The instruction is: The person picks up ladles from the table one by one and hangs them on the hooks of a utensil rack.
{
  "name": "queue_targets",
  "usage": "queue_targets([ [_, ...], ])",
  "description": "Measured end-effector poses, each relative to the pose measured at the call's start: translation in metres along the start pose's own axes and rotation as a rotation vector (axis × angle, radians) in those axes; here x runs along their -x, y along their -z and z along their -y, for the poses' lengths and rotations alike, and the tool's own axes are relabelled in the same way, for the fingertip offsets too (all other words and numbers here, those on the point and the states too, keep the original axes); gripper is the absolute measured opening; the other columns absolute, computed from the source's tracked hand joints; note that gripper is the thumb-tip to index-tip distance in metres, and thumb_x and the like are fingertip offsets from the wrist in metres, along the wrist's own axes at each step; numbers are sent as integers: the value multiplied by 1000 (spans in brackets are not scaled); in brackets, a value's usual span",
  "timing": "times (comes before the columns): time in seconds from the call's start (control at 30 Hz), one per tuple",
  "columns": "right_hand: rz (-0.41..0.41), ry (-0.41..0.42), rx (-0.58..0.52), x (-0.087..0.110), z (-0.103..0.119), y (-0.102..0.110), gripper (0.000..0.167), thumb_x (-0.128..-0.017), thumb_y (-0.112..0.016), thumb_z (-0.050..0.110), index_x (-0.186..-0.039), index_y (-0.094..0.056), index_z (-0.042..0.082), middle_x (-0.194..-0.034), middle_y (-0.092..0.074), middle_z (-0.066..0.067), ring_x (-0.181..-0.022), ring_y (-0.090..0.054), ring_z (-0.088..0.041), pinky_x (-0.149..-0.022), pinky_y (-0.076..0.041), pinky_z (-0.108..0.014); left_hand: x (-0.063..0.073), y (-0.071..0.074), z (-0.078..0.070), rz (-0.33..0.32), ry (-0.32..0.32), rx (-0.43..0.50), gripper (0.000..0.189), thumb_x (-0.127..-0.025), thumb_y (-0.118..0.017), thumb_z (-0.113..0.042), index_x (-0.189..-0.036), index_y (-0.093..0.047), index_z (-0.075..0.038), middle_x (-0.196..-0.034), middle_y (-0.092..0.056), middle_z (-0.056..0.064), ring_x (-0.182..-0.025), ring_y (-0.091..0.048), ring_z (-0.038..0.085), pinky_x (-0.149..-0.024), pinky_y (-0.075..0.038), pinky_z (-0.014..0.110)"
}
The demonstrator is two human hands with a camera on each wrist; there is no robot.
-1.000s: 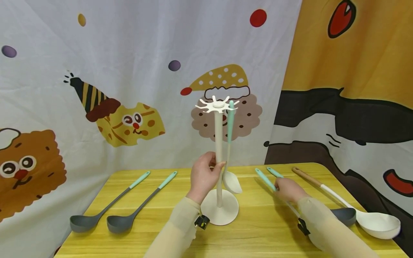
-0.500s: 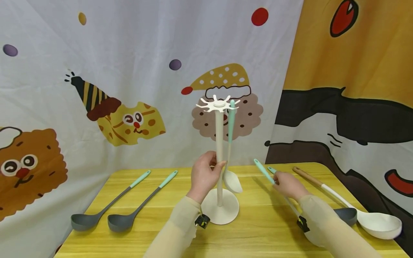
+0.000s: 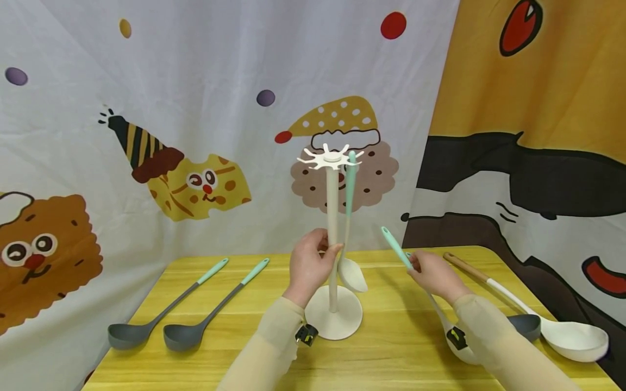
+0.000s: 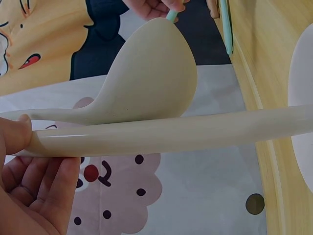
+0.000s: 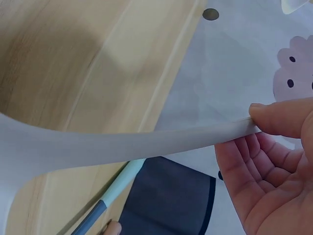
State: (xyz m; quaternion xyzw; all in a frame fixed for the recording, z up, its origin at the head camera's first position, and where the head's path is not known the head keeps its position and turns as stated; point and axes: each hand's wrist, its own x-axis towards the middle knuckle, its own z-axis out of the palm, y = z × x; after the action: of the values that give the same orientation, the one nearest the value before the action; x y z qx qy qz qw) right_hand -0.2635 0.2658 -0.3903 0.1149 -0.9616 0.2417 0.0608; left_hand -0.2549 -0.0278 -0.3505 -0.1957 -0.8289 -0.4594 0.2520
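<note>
My left hand [image 3: 313, 266] grips the post of a white utensil stand [image 3: 332, 206], whose round base sits on the table. From one hook of its star-shaped top hangs a white ladle [image 3: 352, 275] by its mint handle; the left wrist view shows its bowl [image 4: 151, 73] beside the post. To the right, my right hand [image 3: 437, 274] pinches a second white ladle [image 3: 395, 245] by its stem, just below the mint handle. This ladle is tilted, handle end raised, its bowl low and partly behind my wrist. In the right wrist view thumb and fingers hold the pale stem [image 5: 122, 147].
Two grey ladles [image 3: 129, 335] with mint handles lie on the left of the wooden table [image 3: 381, 369]. Right of my right arm lie another grey ladle [image 3: 525, 327], partly hidden, and a white ladle [image 3: 577, 339] with a wooden handle. A printed curtain [image 3: 205, 65] hangs behind.
My right hand has risen slightly, lifting the handle end of the white ladle up and a little left; more of its bowl shows. The left hand and stand stay in place.
</note>
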Motion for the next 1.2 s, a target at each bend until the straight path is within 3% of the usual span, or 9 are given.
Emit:
queue_targets([
  [0.37, -134, 26, -46, -2, 7, 3, 17, -91, -67, 2, -104, -60, -5, -88, -63, -10, -75, -61, -22, -60, -53, -34, 0, 0, 0, 0, 5, -4, 14, -91, -74, -20, -97, -67, -9, -86, -65, 1, -77, -64, 15, -67, -56, 24],
  [1.2, -244, 98, -55, 1, 21, 11, 15, -91, -68, 2, -104, -60, -2, -90, -61, -10, -80, -60, -25, -66, -53, -40, 0, 0, -2, -4, 4, 0, 14, -90, -75, -18, -96, -67, -9, -85, -65, 2, -77, -64, 15, -67, -56, 24],
])
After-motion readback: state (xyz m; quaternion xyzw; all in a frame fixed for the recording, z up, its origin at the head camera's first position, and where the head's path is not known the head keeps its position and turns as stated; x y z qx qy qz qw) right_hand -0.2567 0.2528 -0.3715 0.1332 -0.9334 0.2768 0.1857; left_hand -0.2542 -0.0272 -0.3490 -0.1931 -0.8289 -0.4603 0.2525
